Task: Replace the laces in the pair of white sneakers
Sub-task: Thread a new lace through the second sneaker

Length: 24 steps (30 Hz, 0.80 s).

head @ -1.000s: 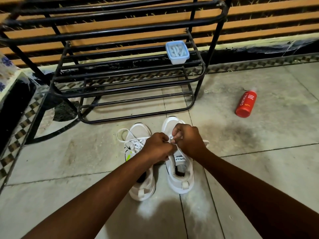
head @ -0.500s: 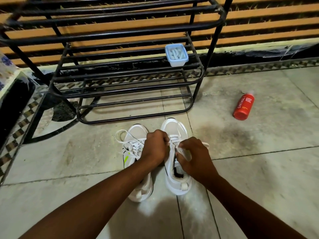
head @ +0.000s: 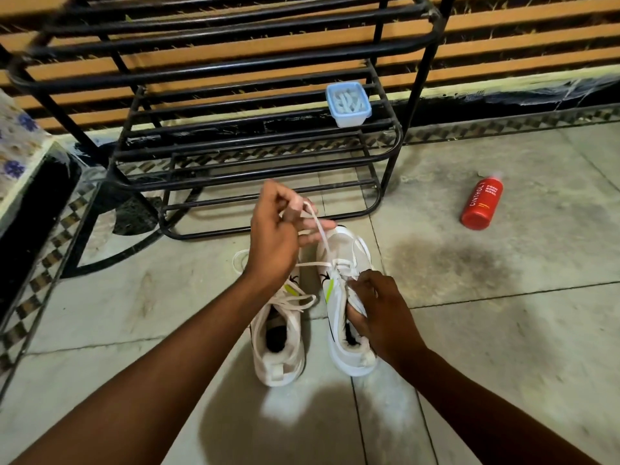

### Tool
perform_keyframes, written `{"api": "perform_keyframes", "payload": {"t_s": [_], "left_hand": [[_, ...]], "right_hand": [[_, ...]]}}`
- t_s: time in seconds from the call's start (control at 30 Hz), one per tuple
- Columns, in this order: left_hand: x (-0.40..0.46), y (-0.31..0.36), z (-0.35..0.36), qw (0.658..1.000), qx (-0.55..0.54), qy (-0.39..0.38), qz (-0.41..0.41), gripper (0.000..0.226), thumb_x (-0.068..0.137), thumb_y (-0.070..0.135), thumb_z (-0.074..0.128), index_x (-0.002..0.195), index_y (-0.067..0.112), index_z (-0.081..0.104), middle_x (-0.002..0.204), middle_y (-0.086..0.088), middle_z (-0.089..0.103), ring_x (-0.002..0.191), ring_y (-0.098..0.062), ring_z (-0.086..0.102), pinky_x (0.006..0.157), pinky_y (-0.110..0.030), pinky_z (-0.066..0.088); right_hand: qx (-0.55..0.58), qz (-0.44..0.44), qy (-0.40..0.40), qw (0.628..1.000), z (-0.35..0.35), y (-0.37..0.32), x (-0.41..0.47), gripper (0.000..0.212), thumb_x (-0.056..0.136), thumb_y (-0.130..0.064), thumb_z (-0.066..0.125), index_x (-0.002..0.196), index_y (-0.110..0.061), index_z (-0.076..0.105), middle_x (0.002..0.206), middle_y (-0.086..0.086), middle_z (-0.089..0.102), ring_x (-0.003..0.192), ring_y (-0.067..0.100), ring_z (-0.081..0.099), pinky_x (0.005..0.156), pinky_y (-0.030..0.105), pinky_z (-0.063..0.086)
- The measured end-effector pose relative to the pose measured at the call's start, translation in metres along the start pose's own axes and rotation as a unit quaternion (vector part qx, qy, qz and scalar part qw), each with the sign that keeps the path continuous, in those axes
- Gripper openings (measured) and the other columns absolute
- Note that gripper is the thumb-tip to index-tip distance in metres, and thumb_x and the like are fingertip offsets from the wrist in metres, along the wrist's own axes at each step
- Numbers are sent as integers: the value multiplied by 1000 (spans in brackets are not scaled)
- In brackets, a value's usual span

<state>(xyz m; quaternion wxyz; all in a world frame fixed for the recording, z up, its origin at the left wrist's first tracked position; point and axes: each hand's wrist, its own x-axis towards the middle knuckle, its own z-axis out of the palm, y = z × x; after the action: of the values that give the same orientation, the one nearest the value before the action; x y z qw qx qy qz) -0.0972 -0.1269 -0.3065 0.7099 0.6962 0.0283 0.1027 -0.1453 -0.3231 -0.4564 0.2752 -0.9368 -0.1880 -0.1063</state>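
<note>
Left hand (head: 273, 236) pinches a lace (head: 320, 234) drawn up from the right sneaker (head: 345, 297) on the floor tiles (head: 503, 330); right hand (head: 379, 310) grips its tongue; a hard tug could snag an eyelet or tip the shoe.

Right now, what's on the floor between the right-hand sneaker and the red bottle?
Nothing: in the head view only bare tiled floor, with a dark stain, separates the right sneaker from the red bottle.
</note>
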Motion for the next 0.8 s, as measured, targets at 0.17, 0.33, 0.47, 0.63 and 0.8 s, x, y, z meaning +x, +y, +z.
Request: {"api": "perform_keyframes", "payload": {"t_s": [0.17, 0.33, 0.47, 0.63, 0.8], "left_hand": [[10, -13, -8, 982, 136, -72, 107, 20, 108, 7, 46, 92, 18, 50, 78, 6, 54, 66, -12, 48, 59, -34, 40], [12, -51, -18, 712, 596, -291, 231, 24, 98, 46, 61, 110, 26, 67, 109, 4, 57, 103, -21, 50, 75, -35, 40], [12, -56, -8, 643, 657, -279, 276, 11, 85, 28, 74, 95, 27, 70, 111, 4, 56, 106, -24, 46, 77, -38, 29], [14, -50, -5, 899, 378, -192, 112, 22, 90, 3, 53, 93, 25, 50, 89, 8, 66, 96, -28, 68, 93, -51, 48], [25, -20, 1, 999, -17, -40, -32, 22, 112, 21, 40, 91, 17, 44, 70, -3, 51, 50, -12, 42, 49, -29, 36]], "right_hand": [[-47, 4, -14, 999, 0, -2, 2, 47, 80, -42, 56, 117, -14, 63, 112, 6, 54, 95, 32, 56, 64, 44, 53], [-86, 7, -26, 996, -3, -5, 0, 50, 81, -45, 54, 121, -17, 62, 130, 4, 55, 117, 32, 53, 76, 42, 51], [-99, 12, -28, 995, -5, -6, 1, 51, 82, -48, 53, 122, -19, 64, 129, 2, 60, 115, 29, 60, 78, 41, 49], [-96, 22, -42, 994, -10, -7, 3, 49, 81, -48, 51, 119, -20, 66, 118, -1, 63, 102, 28, 63, 73, 40, 50], [-89, 54, -64, 993, -8, -11, 5, 45, 82, -50, 49, 113, -23, 65, 112, -6, 59, 101, 25, 57, 73, 38, 47]]}}
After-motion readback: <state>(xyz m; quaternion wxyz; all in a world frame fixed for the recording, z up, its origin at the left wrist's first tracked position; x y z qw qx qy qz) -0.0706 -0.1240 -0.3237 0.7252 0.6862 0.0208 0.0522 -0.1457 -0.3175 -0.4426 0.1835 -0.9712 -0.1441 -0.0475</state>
